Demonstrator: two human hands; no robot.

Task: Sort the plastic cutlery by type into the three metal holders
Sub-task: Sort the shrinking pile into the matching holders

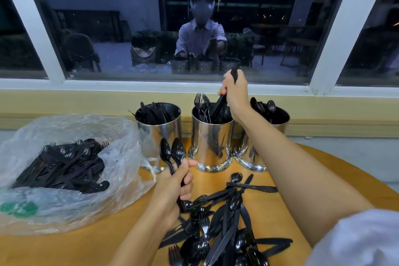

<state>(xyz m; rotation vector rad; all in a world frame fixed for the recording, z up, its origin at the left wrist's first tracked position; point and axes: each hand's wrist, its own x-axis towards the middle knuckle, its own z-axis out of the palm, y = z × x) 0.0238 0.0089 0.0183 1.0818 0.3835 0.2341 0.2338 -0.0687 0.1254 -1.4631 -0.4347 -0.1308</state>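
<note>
Three shiny metal holders stand in a row across the middle of the frame, on the wooden table (86, 244) below a dark window (108, 28). The left holder (159, 136) is packed with flat black pieces that look like knives. The middle holder (212, 138) shows fork tines above its rim. The right holder (280, 117), half hidden behind a forearm, has spoon bowls sticking up.

The right hand (235, 93) is raised at centre frame, just above the middle holder. Its grip is clamped on a bunch of black pieces (221, 102) whose lower ends dip into that holder's mouth; what type they are I cannot tell.

Lower and to the left, in front of the holders, the left hand (172, 188) has its grip clamped round the handles of black spoons (177, 151), bowls pointing up.

At bottom centre a loose pile (226, 222) of mixed black forks, spoons and knives lies on the table, just beside the left hand. At the left of the frame a clear plastic bag (64, 127) lies open with more cutlery (64, 166) heaped inside.
</note>
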